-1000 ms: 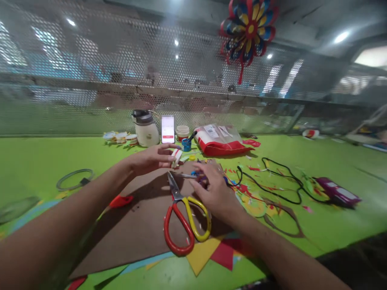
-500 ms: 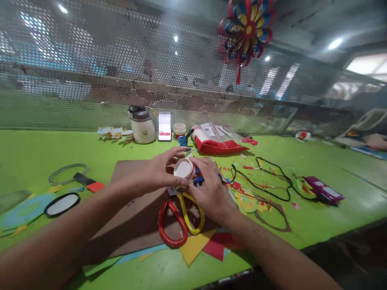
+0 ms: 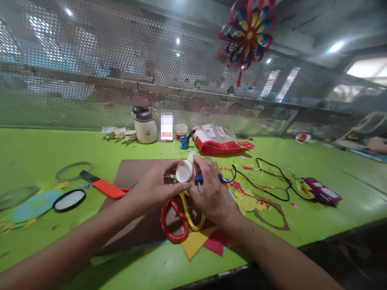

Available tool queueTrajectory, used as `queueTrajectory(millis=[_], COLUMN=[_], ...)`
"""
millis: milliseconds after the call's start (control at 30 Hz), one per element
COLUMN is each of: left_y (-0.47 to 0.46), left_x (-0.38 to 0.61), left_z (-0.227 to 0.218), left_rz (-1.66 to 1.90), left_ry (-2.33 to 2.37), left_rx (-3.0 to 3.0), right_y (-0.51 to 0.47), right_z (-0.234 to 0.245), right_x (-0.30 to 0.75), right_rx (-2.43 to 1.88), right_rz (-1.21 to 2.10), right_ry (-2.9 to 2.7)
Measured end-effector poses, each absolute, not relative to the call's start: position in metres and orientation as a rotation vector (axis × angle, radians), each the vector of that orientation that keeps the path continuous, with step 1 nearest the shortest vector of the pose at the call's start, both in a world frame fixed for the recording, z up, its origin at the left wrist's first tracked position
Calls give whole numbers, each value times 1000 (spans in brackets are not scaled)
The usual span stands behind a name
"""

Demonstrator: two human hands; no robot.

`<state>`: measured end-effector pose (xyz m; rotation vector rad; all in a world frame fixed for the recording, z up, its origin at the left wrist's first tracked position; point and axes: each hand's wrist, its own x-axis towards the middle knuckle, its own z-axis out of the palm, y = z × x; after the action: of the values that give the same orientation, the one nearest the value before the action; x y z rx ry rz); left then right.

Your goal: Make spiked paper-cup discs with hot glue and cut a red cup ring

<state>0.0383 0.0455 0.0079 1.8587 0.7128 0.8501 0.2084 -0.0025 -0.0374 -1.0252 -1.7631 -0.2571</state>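
My left hand (image 3: 155, 189) is closed round a small white roll with a red edge (image 3: 184, 172), held just above a brown cardboard sheet (image 3: 133, 173). My right hand (image 3: 210, 191) meets it from the right, its fingertips pinching at the roll's top, with a small blue thing (image 3: 199, 177) showing under its fingers. Below both hands lie scissors with one red and one yellow handle (image 3: 178, 221) on the cardboard.
The green table (image 3: 36, 149) carries a cream jug (image 3: 145, 125), a phone (image 3: 167, 127), small pots, a red and clear bag (image 3: 219, 139), a black cord (image 3: 272, 177), a purple object (image 3: 322, 190), an orange-handled tool (image 3: 104, 187), rings and paper scraps. A perforated metal screen stands behind, with a paper pinwheel (image 3: 248, 30).
My left hand brought the white roll nearer, over the scissors, and my right hand rose from the cardboard to pinch at it. The camera view also shifted.
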Motion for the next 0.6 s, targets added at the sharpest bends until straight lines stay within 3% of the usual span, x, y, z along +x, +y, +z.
queueTrajectory(millis=[267,500,600], left_y=[39,49,51], left_x=[39,26,19], left_z=[1,-9,-14], left_rz=[960,943,952], left_ry=[746,667,732], left_rx=[1953,2071,2155], right_y=[-4,-10,-8], right_z=[-43,-41,-38], right_x=[204,196,196], right_rx=[-1006,-917,-909], right_rz=[-183,725,889], right_ry=[-1787,-1494,-1359])
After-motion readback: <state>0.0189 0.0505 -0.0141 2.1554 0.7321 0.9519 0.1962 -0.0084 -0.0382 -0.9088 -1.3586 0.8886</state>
